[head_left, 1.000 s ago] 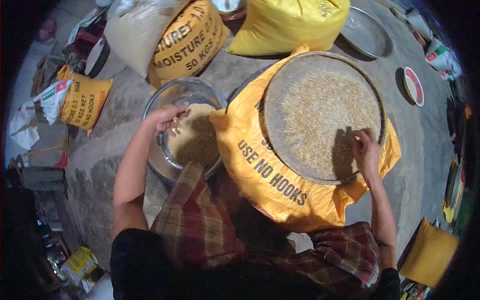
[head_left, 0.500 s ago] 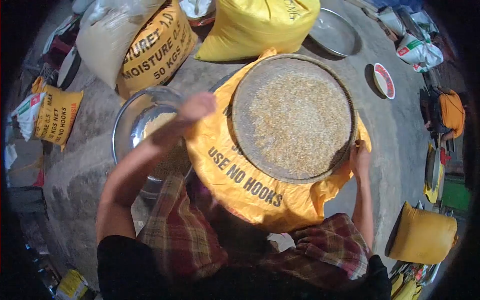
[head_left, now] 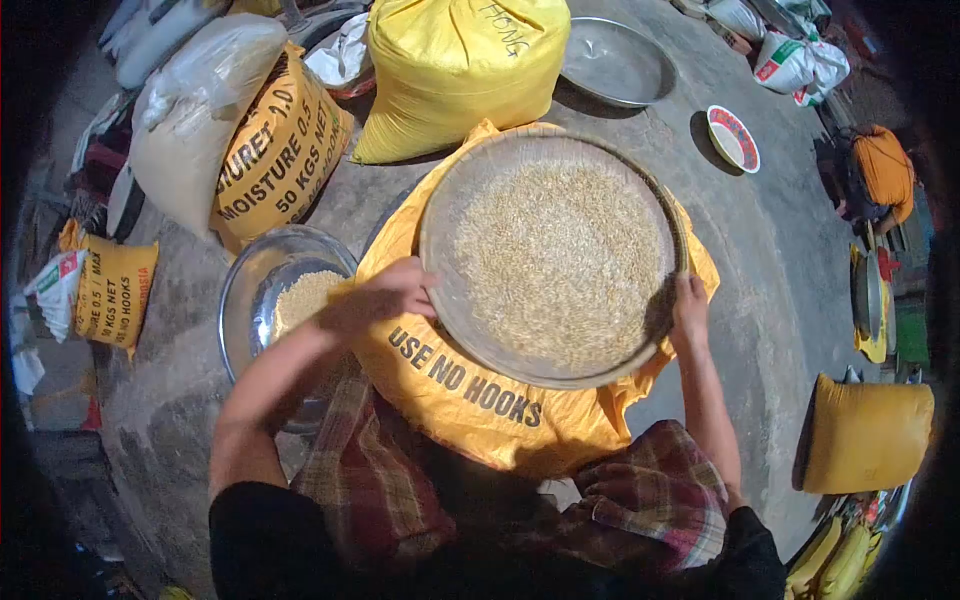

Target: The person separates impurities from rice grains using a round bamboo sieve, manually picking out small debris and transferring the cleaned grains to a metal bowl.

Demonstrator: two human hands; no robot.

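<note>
A round winnowing tray with a dark rim holds a wide layer of pale grain. My left hand grips its left rim, fingers closed on the edge. On the lower right rim, my right hand is closed too, its fingertips partly hidden behind the tray. Under the tray spreads an orange woven sack printed "USE NO HOOKS". Beside my left forearm stands a shiny metal basin with more grain inside, partly covered by the arm.
A full yellow sack stands beyond the tray, with a printed orange sack to its left. A wide metal pan and a red-rimmed bowl lie at the upper right. Another person is at the far right, near a stuffed sack.
My left hand has come from above the basin onto the tray's left rim. My right hand has gone from the sack's edge to the tray's rim. The view has shifted.
</note>
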